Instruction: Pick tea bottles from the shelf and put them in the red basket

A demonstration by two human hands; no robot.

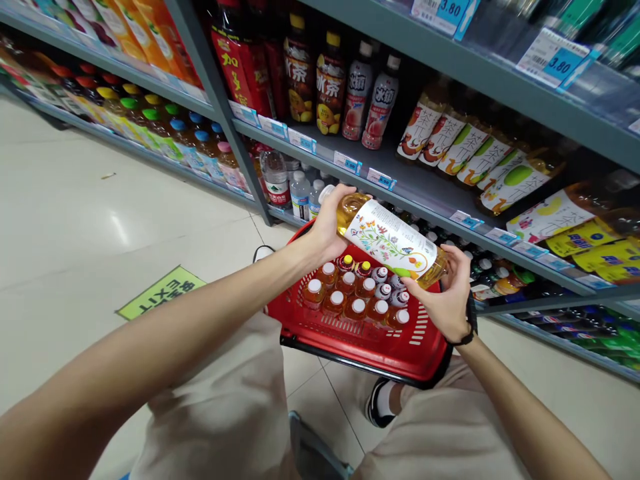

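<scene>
Amber-filled, the bottle (391, 241) was clasped above the basket (350, 343), neck end by the left hand (333, 225), base by the right hand (449, 297), and judged heavy, slippery, best supported at both ends.

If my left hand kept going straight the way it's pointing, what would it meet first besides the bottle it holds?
Past the bottle, your left hand would probably meet the shelf edge with its price tags, though depth is unclear here.
</scene>
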